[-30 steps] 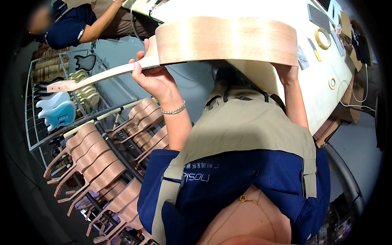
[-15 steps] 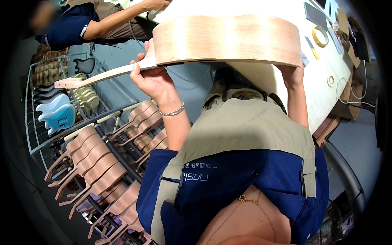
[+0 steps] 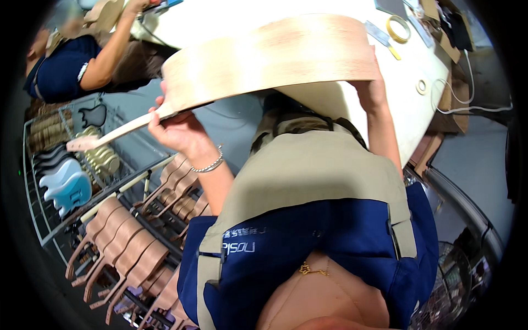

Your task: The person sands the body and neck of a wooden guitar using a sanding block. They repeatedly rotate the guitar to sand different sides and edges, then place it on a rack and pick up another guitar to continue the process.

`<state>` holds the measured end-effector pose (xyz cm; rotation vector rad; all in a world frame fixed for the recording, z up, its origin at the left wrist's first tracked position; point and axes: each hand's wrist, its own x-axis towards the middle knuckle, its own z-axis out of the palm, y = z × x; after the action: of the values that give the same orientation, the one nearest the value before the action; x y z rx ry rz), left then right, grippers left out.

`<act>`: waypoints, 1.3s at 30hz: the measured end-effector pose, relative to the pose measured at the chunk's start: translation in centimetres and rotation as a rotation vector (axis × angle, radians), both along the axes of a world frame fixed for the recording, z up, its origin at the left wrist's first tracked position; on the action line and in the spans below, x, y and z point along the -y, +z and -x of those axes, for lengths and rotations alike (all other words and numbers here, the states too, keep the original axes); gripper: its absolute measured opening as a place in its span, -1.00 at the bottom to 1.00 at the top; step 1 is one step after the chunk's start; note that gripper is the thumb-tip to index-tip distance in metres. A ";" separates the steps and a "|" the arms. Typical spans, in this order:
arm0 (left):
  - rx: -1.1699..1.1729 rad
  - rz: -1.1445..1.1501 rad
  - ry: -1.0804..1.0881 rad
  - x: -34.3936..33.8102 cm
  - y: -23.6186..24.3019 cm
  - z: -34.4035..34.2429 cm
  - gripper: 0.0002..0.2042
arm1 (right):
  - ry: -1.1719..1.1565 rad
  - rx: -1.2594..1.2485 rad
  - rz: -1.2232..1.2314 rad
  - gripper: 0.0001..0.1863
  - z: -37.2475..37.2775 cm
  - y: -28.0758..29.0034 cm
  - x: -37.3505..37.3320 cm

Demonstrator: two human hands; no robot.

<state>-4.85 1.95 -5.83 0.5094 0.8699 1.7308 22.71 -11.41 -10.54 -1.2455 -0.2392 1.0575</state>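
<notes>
Between my two hands I hold up an unfinished wooden acoustic guitar [image 3: 269,58], its curved side toward me and its neck pointing left. My left hand [image 3: 179,129] wraps round the neck close to where it joins the body, with the fingertips showing on the far side. The headstock reaches out beyond that hand, bare of strings and tuners. My right hand [image 3: 373,92] grips the right end of the body from below; part of its fingers is hidden behind the wood. The guitar tilts, its neck end lower than its body end.
A pale worktable [image 3: 410,99] carries a yellow tape roll [image 3: 398,29], a smaller roll [image 3: 421,87] and a yellow-handled blade [image 3: 394,52]. A co-worker [image 3: 66,69] is at the far left. Racks hold guitar bodies [image 3: 124,234] and a light-blue electric body [image 3: 69,193]. A white cable [image 3: 467,104] hangs at right.
The guitar has shifted left in the picture, and its neck end has dipped. Both hands keep their hold. The whole view has also turned somewhat. The co-worker's arm has moved.
</notes>
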 end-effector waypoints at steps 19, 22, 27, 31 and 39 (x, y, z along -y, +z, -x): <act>0.250 0.242 -0.617 -0.3 -14.7 7.3 -0.56 | 0.419 0.944 -0.517 -0.15 4.5 5.0 -1.9; 0.402 0.298 -0.678 0.1 -15.8 6.3 -0.57 | 0.444 0.984 -0.548 -0.17 5.0 5.6 -2.0; 0.474 0.332 -0.716 0.6 -16.6 5.7 -0.58 | 0.428 1.023 -0.504 -0.18 5.4 5.9 -1.6; 0.514 0.350 -0.714 0.8 -16.8 6.2 -0.59 | 0.427 1.002 -0.475 -0.18 5.3 5.7 -1.4; 0.561 0.379 -0.718 0.7 -17.0 7.1 -0.60 | 0.429 0.998 -0.485 -0.13 4.5 5.1 -1.4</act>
<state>-11.99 1.26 -22.85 0.0435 0.4946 0.9361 18.17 -9.97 -5.48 -1.1967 -1.4873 0.5746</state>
